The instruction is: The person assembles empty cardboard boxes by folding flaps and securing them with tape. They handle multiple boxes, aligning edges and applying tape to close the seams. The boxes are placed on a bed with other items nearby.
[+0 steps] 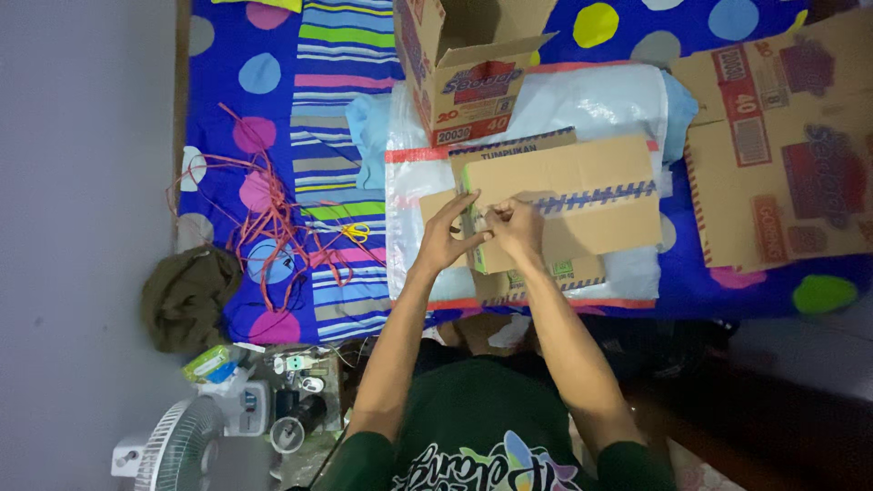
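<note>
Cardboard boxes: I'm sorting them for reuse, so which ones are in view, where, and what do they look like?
Closed box: centre, under left hand and right hand; flat brown, blue-patterned tape strip.
Open box: top centre, flaps up; brown with red-blue print.
Flattened box: right; brown, red and purple print.

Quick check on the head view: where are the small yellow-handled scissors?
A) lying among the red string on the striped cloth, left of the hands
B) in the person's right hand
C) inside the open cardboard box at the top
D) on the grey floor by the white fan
A: the small yellow-handled scissors lie among the tangled red string on the striped cloth, while the left hand and right hand both pinch the taped flat cardboard box.
</note>
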A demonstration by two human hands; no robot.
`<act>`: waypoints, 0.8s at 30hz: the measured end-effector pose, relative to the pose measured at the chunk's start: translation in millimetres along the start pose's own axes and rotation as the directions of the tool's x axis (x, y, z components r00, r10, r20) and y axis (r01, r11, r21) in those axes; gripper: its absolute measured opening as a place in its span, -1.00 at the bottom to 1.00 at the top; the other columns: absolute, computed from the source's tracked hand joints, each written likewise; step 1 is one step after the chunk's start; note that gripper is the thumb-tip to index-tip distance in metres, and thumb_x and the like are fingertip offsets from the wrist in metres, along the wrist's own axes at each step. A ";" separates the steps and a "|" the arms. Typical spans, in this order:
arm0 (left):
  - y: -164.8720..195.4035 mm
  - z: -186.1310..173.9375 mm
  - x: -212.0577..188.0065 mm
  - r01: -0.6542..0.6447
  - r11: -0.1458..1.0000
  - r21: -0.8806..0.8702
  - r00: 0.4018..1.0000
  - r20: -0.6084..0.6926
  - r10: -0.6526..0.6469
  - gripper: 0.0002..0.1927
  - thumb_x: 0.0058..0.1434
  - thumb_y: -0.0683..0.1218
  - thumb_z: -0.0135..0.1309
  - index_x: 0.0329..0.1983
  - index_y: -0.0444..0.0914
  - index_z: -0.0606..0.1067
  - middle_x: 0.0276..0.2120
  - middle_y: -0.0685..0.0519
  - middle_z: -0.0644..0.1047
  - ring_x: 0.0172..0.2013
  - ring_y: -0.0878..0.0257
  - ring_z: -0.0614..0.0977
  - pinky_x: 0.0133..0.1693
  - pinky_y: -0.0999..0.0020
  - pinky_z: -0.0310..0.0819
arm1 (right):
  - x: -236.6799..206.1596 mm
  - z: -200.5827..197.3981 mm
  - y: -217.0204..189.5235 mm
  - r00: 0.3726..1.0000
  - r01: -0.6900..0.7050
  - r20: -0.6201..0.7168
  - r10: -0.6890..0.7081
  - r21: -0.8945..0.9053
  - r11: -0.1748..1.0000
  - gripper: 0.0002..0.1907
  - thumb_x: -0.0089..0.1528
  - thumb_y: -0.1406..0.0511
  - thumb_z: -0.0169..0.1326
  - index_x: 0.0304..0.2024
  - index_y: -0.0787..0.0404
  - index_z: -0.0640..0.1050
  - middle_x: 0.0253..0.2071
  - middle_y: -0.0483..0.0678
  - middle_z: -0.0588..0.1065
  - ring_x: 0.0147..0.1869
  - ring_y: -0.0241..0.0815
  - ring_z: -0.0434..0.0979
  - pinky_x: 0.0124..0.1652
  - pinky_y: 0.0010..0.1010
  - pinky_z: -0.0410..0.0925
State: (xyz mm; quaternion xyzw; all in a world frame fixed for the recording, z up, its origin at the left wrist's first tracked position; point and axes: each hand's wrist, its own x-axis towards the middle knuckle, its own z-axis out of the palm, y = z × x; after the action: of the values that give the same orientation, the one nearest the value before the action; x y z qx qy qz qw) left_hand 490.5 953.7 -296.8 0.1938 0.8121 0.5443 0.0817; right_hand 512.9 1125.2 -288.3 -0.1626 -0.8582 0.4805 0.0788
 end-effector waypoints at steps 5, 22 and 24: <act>-4.9 -4.9 -2.6 0.031 0.999 0.016 0.999 0.019 -0.031 -0.14 -0.05 0.07 0.44 0.36 0.01 0.39 0.31 -0.10 0.47 0.30 -0.02 0.51 0.03 0.08 0.59 | -11.3 13.0 3.7 0.995 -0.094 0.044 0.090 0.077 0.993 -0.84 0.22 0.28 0.25 -0.26 0.27 0.60 -0.44 -0.01 0.61 -0.39 -0.24 0.66 -0.33 -0.34 0.47; -22.7 -2.1 -7.9 -0.044 0.977 0.207 0.998 -0.040 0.053 -0.21 0.03 0.00 0.41 0.36 -0.05 0.42 0.29 -0.17 0.43 0.27 -0.10 0.47 0.24 0.08 0.39 | -27.9 16.5 18.8 0.991 -0.068 -0.097 0.092 0.229 0.971 -0.78 0.27 0.22 0.23 -0.15 0.23 0.59 -0.35 -0.16 0.58 -0.34 -0.40 0.49 -0.30 -0.50 0.38; -23.0 3.4 -8.5 -0.104 0.966 0.236 0.989 -0.082 0.126 -0.24 0.06 -0.02 0.39 0.36 -0.08 0.41 0.32 -0.22 0.37 0.30 -0.17 0.42 0.29 0.03 0.33 | -26.6 -2.1 34.7 0.974 -0.052 -0.203 0.104 0.248 0.968 -0.78 0.29 0.22 0.21 -0.11 0.22 0.60 -0.32 -0.17 0.56 -0.32 -0.40 0.45 -0.29 -0.50 0.36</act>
State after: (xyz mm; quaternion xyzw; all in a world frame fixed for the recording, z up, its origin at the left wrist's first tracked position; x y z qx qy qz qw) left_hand 494.2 945.5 -319.9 0.2225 0.8602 0.4587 -0.0122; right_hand 545.5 1134.3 -316.2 -0.2365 -0.7730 0.5634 0.1709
